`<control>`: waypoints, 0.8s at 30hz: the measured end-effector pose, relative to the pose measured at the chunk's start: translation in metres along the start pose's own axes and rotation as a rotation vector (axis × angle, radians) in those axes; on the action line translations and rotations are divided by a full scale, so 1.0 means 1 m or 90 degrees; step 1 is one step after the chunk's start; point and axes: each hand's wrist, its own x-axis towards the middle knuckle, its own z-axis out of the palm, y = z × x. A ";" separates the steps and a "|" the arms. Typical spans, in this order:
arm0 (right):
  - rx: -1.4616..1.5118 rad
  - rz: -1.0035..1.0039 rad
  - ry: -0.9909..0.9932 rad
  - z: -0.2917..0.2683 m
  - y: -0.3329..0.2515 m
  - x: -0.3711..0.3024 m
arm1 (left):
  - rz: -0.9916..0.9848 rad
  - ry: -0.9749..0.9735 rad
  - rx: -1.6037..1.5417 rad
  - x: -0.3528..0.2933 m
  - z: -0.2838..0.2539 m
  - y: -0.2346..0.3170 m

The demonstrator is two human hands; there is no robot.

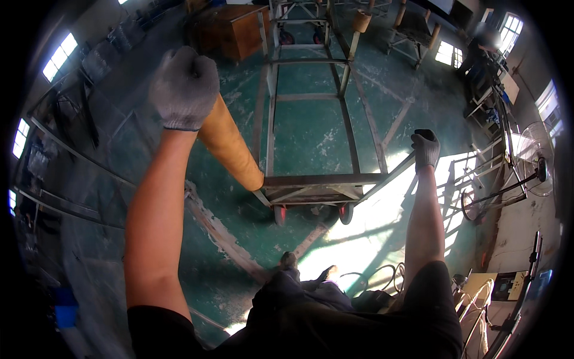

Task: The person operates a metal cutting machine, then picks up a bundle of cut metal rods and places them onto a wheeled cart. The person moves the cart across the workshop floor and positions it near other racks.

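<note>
My left hand [184, 90], in a grey knit glove, is closed at the upper end of a thick tan cardboard tube [230, 143]. The tube sleeves the near left post of a metal frame cart [323, 179], and its lower end stops above the cart's near crossbar. Also gloved, my right hand [426, 148] is curled shut at the top of the cart's bare near right post [388, 175]. Its fingers partly hide that post's end. Both arms are stretched forward, and the cart stands in front of my feet on small red wheels [280, 215].
A short tan tube [362, 21] caps a farther post. Beyond the cart stand a brown wooden box [233, 30] and another frame with tan-topped posts [412, 36]. To the right are a person [478, 54], a fan [534, 158] and metal racks. A hose [388, 276] coils near my feet.
</note>
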 end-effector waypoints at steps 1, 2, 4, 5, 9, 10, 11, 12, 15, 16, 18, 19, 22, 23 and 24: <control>-0.003 -0.001 -0.004 -0.002 -0.001 -0.002 | 0.015 0.019 0.018 0.001 0.002 -0.002; -0.001 0.001 0.001 -0.005 0.001 -0.003 | 0.032 0.036 0.032 0.002 0.003 0.001; 0.004 0.006 0.010 -0.011 0.004 -0.004 | -0.003 -0.001 0.038 0.000 -0.002 0.009; 0.008 0.010 0.012 -0.012 0.004 -0.007 | -0.016 -0.019 0.042 0.001 -0.005 0.013; 0.011 0.030 0.023 -0.019 0.004 -0.015 | 0.024 0.025 0.052 0.001 -0.001 0.011; 0.009 0.036 0.026 -0.021 0.005 -0.016 | 0.023 0.026 0.050 0.001 0.000 0.013; 0.003 0.038 0.026 -0.020 0.002 -0.019 | 0.023 0.025 0.048 0.001 0.001 0.016; 0.000 0.040 0.027 -0.017 -0.003 -0.025 | 0.016 0.021 0.049 0.001 0.000 0.016; 0.002 0.043 0.041 -0.021 0.006 -0.023 | -0.009 -0.002 0.059 0.000 0.000 0.020; 0.000 0.039 0.044 -0.025 0.011 -0.021 | -0.021 -0.017 0.071 0.001 0.002 0.025; -0.008 0.032 0.045 -0.023 0.013 -0.019 | -0.038 -0.030 0.092 0.002 0.003 0.030; -0.012 0.029 0.045 -0.020 0.014 -0.018 | -0.043 -0.028 0.097 0.000 0.004 0.027; 0.018 0.026 0.073 -0.013 0.016 -0.010 | -0.064 -0.038 0.125 0.005 0.011 0.029; 0.016 0.042 0.071 -0.013 0.017 -0.008 | -0.074 -0.048 0.140 0.005 0.014 0.028; 0.010 0.044 0.072 -0.012 0.017 -0.005 | -0.072 -0.047 0.143 0.005 0.018 0.027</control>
